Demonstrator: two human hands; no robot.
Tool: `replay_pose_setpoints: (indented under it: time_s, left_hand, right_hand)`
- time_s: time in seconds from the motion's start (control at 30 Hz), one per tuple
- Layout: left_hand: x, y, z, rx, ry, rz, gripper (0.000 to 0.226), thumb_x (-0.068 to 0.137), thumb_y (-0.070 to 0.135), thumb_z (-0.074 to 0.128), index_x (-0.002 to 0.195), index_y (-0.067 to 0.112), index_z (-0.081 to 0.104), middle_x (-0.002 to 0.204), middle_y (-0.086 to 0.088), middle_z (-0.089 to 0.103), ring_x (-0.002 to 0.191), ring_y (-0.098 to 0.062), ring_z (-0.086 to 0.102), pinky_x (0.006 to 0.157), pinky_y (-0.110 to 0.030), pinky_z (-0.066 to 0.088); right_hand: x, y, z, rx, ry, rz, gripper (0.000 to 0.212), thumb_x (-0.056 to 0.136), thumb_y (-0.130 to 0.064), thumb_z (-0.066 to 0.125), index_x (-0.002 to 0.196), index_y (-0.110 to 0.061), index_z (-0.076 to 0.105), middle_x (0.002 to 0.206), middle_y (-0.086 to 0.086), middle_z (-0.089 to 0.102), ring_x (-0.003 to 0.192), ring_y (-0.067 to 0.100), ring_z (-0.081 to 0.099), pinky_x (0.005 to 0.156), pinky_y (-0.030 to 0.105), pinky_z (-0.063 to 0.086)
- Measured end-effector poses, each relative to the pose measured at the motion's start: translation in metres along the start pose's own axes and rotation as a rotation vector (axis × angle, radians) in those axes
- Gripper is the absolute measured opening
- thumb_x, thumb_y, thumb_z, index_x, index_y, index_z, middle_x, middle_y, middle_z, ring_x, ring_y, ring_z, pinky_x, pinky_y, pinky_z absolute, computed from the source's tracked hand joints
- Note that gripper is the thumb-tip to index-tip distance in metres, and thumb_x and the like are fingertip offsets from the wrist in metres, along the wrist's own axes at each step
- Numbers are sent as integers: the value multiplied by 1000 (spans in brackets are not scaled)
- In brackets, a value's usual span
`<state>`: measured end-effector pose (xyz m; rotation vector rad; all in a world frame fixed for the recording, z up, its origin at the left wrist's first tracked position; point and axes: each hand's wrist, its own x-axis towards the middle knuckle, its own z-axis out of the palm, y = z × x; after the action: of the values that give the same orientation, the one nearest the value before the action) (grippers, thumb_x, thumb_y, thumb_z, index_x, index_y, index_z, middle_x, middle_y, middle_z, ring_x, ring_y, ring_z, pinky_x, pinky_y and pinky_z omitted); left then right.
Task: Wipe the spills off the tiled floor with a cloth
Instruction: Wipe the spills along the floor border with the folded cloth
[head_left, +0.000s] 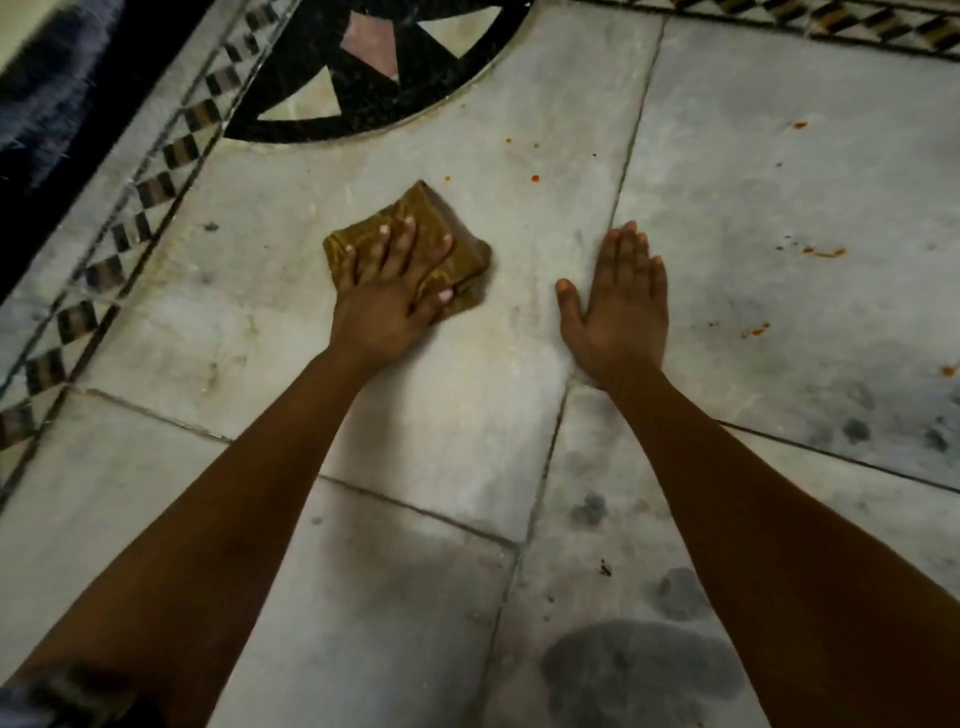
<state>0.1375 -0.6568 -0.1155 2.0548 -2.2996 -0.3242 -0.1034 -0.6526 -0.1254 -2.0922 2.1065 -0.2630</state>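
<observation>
Down at floor level, both forearms reach in from the bottom corners of the frame; left hand (392, 291) lies spread on a folded brown cloth (415, 247) just left of centre, fingers straight and fanned, pressing it flat to the tile rather than clutching it; thumb rests on the cloth's lower right edge; cloth corner points toward the upper middle of the frame; right hand (621, 306) lies palm-down directly on the pale tiled floor (467, 415), right of centre, fingers straight and together, thumb out to the left, holding nothing; its fingertips sit just beside a grout line running up toward the top of the frame; the two hands are near each other but apart; small orange-red spots (535, 178) dot the tile above and right of the cloth, clear of it; a longer orange smear (823, 253) and more flecks (756, 330) lie at mid right, beyond the right hand; dark grey damp-looking patches (641, 670) at lower centre right; black circular inlay with pale and pink triangles (374, 62) at top centre; checkered border strip (150, 192) runs diagonally down the left side; dark blurred fabric (47, 88) at upper left, cannot tell what it is
</observation>
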Motion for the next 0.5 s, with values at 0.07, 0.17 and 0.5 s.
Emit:
replay_pose_setpoints:
  time_s: [0.07,0.17,0.5]
  left_hand:
    - [-20,-13,-3,21,11,-13,60,87,57,23,144,43,10,158,1,3,145,-22,1,112,-44,-3]
    - [-5,-23,-13,-24,5,-168,57,92,55,27,146,40,11,158,0,1,145,-21,0,113,-45,-4]
    - [47,11,-21,-9,-60,-56,60,95,54,24,148,33,7,158,-3,-3,145,-22,-5,113,-46,-7]
  right_hand:
    - [2,-1,2,-5,8,1,74,96,-48,30,148,-1,8,157,18,8,145,28,7,117,38,0]
    - [1,0,1,-12,5,9,77,92,-51,23,148,-1,8,157,17,8,145,27,8,117,38,0]
    - [-1,-1,-3,1,-10,17,78,90,-53,21,149,-3,6,157,16,6,146,26,5,117,38,-2]
